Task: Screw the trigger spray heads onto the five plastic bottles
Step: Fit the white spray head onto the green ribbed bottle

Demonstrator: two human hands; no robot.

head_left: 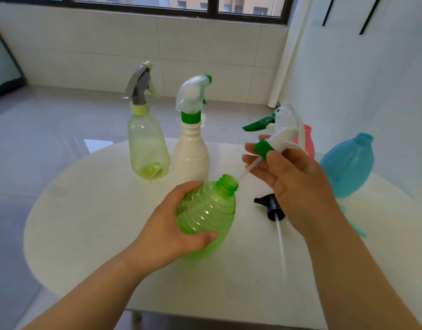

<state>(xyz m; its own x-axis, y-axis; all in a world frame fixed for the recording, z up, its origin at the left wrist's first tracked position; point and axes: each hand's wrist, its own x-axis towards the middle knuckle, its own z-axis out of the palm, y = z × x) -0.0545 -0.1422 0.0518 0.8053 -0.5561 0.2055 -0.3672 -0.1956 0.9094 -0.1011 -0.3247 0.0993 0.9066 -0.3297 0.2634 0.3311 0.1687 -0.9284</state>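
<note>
Left grip wrapped around tilted green ribbed bottle above worktop. Right grip pinching white spray head by green collar, dip tube tip just beside bottle mouth.

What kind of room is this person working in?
Probably a room in a flat: a white round table on a glossy tiled floor, beneath a dark-framed window that looks onto a neighbouring building.

I'm sitting in what looks like a home room: a small white round table is standing on glossy grey floor tiles, white tiled walls are rising to a dark-framed window facing apartment buildings.
</note>
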